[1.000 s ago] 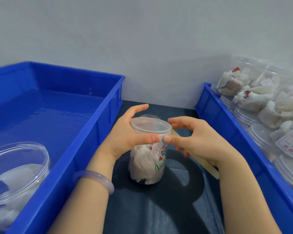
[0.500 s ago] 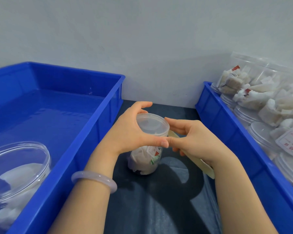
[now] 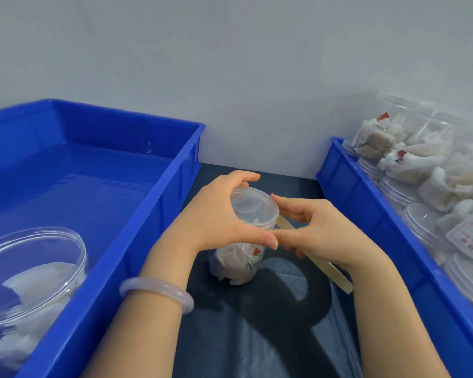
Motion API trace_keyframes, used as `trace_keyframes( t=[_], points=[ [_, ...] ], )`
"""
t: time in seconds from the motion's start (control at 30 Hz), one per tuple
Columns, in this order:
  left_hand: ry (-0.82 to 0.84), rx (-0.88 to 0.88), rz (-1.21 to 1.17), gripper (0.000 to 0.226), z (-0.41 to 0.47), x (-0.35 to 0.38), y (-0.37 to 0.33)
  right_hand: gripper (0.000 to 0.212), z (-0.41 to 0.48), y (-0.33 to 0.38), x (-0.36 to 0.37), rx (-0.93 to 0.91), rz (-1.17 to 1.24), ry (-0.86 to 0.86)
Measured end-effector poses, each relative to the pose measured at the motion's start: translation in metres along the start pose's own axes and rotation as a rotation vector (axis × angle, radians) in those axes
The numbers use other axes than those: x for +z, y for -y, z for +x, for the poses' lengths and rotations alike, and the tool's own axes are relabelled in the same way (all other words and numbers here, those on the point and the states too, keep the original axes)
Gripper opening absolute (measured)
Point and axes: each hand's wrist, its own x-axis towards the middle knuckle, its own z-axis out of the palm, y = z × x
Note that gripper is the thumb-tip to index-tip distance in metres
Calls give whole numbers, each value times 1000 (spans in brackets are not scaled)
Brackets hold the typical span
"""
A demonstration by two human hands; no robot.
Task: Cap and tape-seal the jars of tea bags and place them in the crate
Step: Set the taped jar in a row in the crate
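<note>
Capped jar [image 3: 238,266] of tea bags standing on the dark surface [image 3: 257,336] between two blue crates. The left hand [image 3: 213,219] grips the lid [image 3: 253,204]: its fingers [image 3: 246,177] curl over the far rim, with the thumb on the near side. The right hand [image 3: 320,233] meets that thumb tip to tip against the jar wall. Its fingers [image 3: 292,207], pressed together, pinch a tan tape strip [image 3: 336,276] that runs from beside the lid and out under the palm. Left of the fingers, the left crate [image 3: 137,255] holds one lying jar [image 3: 30,274]. Right of them, the right crate [image 3: 366,214] carries filled jars [image 3: 421,165]. A pale bracelet [image 3: 156,290] circles the left wrist.
</note>
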Motion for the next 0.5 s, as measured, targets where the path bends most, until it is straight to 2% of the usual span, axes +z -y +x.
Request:
trace_keyframes(
  t=[0.27, 0.5],
  points=[
    [-17, 18, -30, 87, -2, -4, 7, 53, 1, -1, 1, 16, -26, 29],
    [-2, 21, -108, 86, -3, -5, 6, 53, -1, -3, -6, 11, -37, 57]
  ],
)
